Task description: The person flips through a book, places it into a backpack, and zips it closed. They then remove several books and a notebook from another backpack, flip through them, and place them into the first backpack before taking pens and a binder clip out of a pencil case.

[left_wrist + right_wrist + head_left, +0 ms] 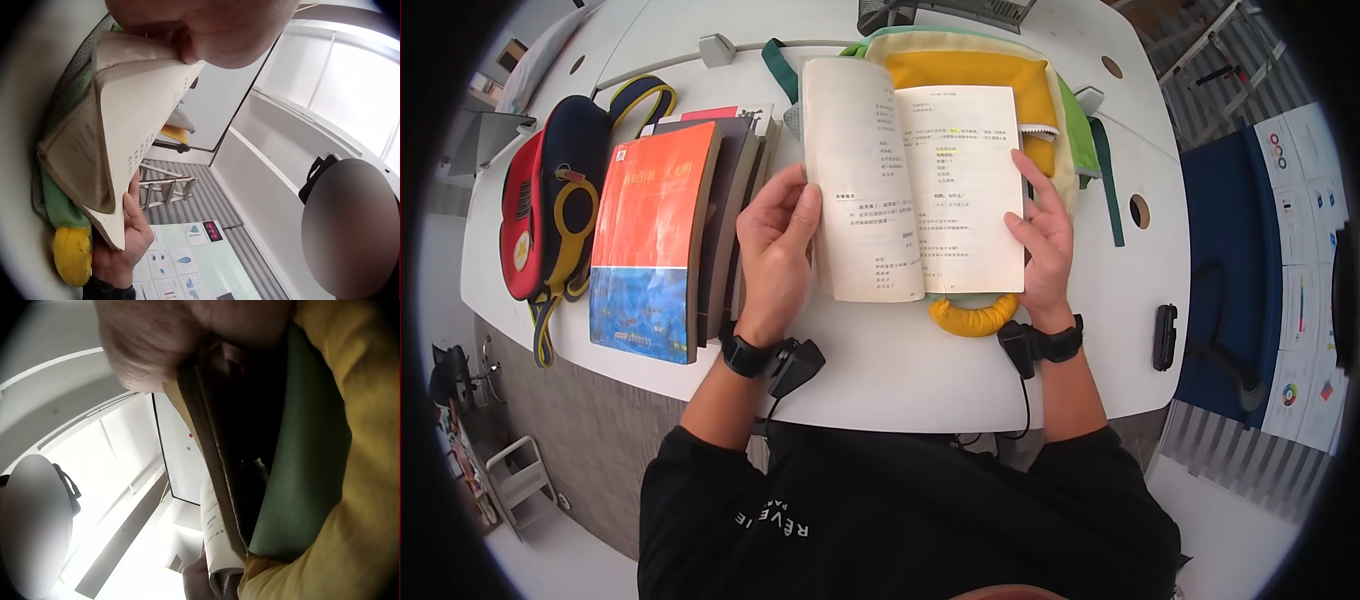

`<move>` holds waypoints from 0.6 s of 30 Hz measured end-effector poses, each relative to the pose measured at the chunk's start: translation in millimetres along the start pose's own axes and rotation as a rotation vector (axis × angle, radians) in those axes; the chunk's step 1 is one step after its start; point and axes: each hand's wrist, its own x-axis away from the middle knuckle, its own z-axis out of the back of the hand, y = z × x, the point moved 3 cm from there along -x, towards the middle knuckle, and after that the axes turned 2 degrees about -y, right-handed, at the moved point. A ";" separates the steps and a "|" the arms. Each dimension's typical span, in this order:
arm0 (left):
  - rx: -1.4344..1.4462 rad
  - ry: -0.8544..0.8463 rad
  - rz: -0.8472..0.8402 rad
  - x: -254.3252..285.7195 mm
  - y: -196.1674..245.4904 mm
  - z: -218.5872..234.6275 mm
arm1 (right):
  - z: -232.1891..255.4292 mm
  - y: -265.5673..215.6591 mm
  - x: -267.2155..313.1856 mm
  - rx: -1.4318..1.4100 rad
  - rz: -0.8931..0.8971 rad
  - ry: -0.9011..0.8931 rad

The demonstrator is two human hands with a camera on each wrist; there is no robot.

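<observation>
An open paperback book (pixel 970 200) with printed pages is held up over the table and a green and yellow bag. My left hand (pixel 780 235) grips its left edge, thumb on the page side; in the left wrist view the left hand (pixel 212 28) is at the top of the page stack. At the opposite edge my right hand (pixel 1045 235) holds the book, thumb and a finger on the right page's margin and other fingers hidden behind. One line on the right page carries yellow highlighting. The bag (pixel 970 70) lies under and behind the book, its padded yellow handle (pixel 973 315) showing below.
To the left stand several books, the front one orange and blue (pixel 650 240). Beside them is a red and navy bag (pixel 550 190) with straps. A small black object (pixel 1165 338) lies near the right edge of the white table (pixel 880 380).
</observation>
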 end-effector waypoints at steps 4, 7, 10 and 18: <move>0.005 0.004 -0.002 2.4 2.5 -0.5 | -2.1 -1.2 0.0 -0.014 -0.007 0.000; -0.008 -0.001 -0.018 2.4 3.2 0.3 | -1.8 -1.2 -1.4 -0.020 -0.001 -0.014; -0.003 0.000 -0.011 1.2 0.9 0.1 | -3.2 -2.2 -1.2 -0.017 -0.008 -0.009; 0.023 -0.005 -0.021 2.7 -0.4 -0.6 | -0.5 -0.6 -0.8 -0.018 -0.006 -0.015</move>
